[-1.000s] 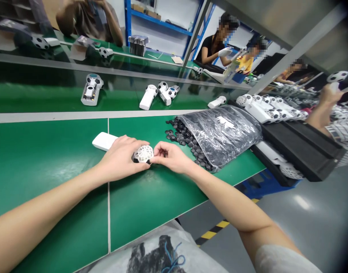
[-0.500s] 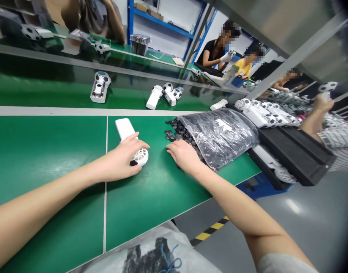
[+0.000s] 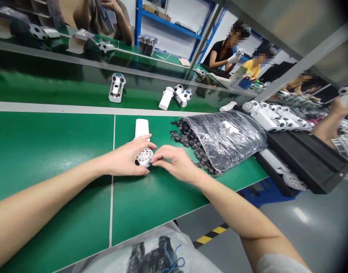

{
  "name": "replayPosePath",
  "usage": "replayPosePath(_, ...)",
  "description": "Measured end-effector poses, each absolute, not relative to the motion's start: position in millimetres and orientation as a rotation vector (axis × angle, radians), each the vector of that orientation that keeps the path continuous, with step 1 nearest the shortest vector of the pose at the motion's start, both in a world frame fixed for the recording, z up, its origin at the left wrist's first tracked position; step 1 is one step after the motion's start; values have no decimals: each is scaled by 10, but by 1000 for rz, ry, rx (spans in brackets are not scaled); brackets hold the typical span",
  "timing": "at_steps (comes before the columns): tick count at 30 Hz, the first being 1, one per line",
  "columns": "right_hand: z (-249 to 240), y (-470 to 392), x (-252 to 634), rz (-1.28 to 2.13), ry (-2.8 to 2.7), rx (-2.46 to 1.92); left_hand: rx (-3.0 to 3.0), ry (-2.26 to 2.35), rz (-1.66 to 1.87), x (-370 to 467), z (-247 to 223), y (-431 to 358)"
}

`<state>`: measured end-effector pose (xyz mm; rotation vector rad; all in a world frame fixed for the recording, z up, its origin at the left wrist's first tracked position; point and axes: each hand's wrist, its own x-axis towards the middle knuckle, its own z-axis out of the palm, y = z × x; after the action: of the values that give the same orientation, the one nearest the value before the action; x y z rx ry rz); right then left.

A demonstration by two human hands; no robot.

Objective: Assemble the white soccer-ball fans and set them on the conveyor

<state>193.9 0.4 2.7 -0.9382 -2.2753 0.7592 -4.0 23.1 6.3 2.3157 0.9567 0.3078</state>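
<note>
bag with black pieces at its open mouth

Green over the glossy flat worktop, crossed by thin white lines; white along the long flat border strip. All white on the handle of the smooth plastic ball-headed device; white openwork web over its head, black patch low on one side. Black to dark grey on the small flat loose pieces. Clear with dark showing through on the plump plastic bag, plus a white patch. Black on the long stacked trays. Black-and-white football patches on the rounded plastic heads. Yellow-and-black bands on the floor tape. Bright blue on the metal shelving.
</note>
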Motion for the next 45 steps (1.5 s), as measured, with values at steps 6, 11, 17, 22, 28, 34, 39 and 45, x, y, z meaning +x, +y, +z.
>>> replayPosePath(6,-77,127,1881,828,-2178,-864,2306,975,449,5,-3,200)
replayPosePath(11,-162,187,1853,991,-2021,-988,2300,982,508,21,-42,205)
replayPosePath(17,-99,139,2267,639,-2187,-1494,2304,934,440,-10,-25,242)
replayPosePath(22,-109,69,2568,367,-2291,-1804,2342,1043,434,35,-64,215)
replayPosePath(28,-91,174,2577,528,-2311,-1717,2256,1270,352,-35,44,200)
replayPosePath(34,-15,243,2543,565,-2359,-1696,2268,1142,59,-230,238,292)
replayPosePath(39,18,248,2447,735,-2356,-1615,2237,1144,96,-262,220,295)
replayPosePath(45,86,124,2078,778,-2427,-1108,2259,1049,46,-489,262,252)
